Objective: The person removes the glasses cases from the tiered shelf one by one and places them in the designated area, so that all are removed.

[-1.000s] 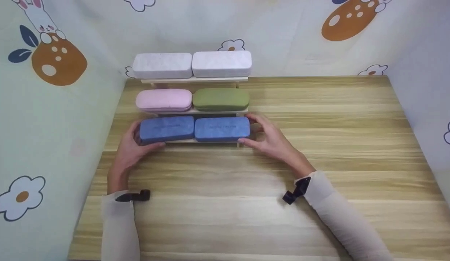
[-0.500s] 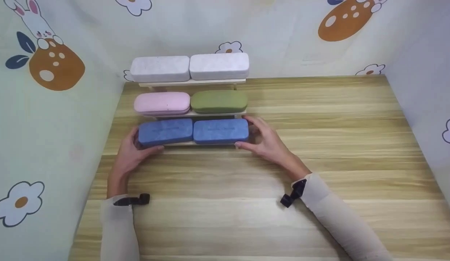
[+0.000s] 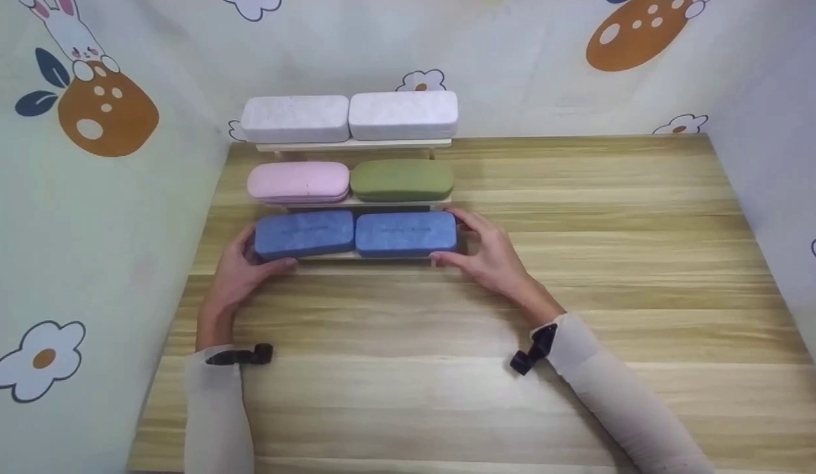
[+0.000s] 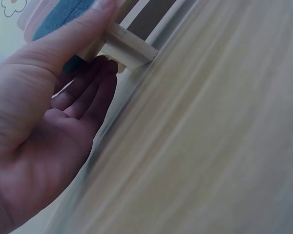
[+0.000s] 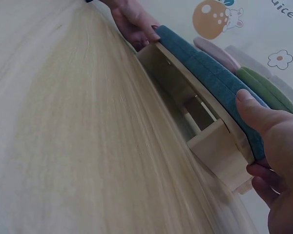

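Note:
Two blue glasses cases lie end to end on the lowest tier of a wooden stepped rack. My left hand holds the outer end of the left blue glasses case, thumb along the front and fingers round the end. In the left wrist view the fingertips are close to the rack's leg. My right hand grips the outer end of the right blue glasses case; in the right wrist view its thumb presses the front side. Both cases are close together, lids up.
A pink glasses case and a green one lie on the middle tier. Two white cases stand on the top tier, near the patterned back wall. The wood-grain table spreads in front and to the right.
The head view tilts slightly and returns. Both hands keep their places at the ends of the blue glasses cases, and the cases stay in line on the rack.

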`<state>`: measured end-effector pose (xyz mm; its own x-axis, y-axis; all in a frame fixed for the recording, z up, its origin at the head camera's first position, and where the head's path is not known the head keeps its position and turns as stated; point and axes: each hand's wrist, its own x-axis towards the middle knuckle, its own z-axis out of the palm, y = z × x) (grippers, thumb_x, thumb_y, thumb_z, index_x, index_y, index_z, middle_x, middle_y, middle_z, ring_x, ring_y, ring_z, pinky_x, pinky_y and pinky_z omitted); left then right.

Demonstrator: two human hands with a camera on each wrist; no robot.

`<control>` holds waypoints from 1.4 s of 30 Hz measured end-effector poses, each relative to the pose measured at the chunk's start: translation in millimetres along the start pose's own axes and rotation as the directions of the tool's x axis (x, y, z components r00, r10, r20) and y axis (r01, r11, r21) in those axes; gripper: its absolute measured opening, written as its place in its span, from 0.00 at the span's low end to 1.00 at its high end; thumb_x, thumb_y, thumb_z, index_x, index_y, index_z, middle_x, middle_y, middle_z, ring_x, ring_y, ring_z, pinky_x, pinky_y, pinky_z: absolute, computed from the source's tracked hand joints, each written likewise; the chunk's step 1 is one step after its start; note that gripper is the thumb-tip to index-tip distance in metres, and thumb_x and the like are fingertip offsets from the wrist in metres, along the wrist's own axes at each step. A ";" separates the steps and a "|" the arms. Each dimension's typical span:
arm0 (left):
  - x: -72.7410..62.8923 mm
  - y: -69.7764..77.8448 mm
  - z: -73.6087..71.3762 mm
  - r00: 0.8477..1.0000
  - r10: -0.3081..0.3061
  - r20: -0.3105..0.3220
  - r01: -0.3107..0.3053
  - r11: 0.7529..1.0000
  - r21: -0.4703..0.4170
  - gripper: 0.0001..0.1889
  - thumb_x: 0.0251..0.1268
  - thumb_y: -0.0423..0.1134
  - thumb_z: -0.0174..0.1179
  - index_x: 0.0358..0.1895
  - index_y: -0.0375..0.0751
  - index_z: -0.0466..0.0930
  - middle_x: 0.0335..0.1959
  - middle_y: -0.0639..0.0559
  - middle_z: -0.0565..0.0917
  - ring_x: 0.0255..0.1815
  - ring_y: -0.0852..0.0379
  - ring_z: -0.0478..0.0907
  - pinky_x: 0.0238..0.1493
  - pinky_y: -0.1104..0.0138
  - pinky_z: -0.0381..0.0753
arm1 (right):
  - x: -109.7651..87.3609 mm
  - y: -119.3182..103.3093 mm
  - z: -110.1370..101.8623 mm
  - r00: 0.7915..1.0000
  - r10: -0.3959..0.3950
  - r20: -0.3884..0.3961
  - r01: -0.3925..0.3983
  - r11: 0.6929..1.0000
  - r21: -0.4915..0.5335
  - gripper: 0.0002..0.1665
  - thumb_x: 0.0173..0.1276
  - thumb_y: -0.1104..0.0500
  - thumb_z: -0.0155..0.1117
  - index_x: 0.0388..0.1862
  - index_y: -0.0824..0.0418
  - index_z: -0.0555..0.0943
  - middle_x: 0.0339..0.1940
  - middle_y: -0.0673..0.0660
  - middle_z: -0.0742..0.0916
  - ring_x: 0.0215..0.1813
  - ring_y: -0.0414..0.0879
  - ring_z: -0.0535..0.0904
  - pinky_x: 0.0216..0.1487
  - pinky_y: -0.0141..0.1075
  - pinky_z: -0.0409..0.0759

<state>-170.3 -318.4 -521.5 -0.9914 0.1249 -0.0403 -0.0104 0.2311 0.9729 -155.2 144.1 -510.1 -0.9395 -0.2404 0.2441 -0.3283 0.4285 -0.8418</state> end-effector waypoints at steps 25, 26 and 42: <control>2.9 0.1 2.8 0.998 -0.003 0.068 0.003 1.000 -0.003 0.49 0.60 0.34 0.82 0.84 0.47 0.64 0.80 0.43 0.73 0.82 0.54 0.68 0.75 0.80 0.72 | -11.1 5.7 -22.5 0.997 -0.056 -0.045 0.055 0.998 -0.012 0.48 0.60 0.43 0.87 0.77 0.53 0.79 0.74 0.53 0.85 0.75 0.51 0.81 0.81 0.50 0.76; 2.9 0.4 2.8 0.998 -0.008 0.067 0.008 1.000 0.008 0.50 0.60 0.35 0.82 0.84 0.47 0.63 0.81 0.43 0.72 0.83 0.53 0.67 0.75 0.80 0.71 | -12.0 6.3 -25.0 0.998 -0.053 -0.045 0.053 0.999 -0.008 0.48 0.60 0.43 0.87 0.77 0.53 0.79 0.74 0.53 0.85 0.75 0.51 0.81 0.81 0.51 0.76; 4.1 -2.9 3.5 0.997 0.032 0.074 -0.030 0.999 -0.031 0.48 0.59 0.29 0.81 0.82 0.41 0.65 0.75 0.42 0.76 0.75 0.60 0.75 0.71 0.77 0.78 | -21.9 16.4 -76.1 0.994 -0.006 -0.110 0.023 0.989 0.149 0.47 0.58 0.61 0.89 0.77 0.57 0.79 0.68 0.55 0.88 0.68 0.45 0.84 0.81 0.39 0.75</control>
<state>-174.0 -315.2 -525.4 -0.9788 0.2030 -0.0261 0.0148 0.1976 0.9802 -147.4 222.6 -492.6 -0.9424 -0.1458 0.3009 -0.3314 0.2879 -0.8985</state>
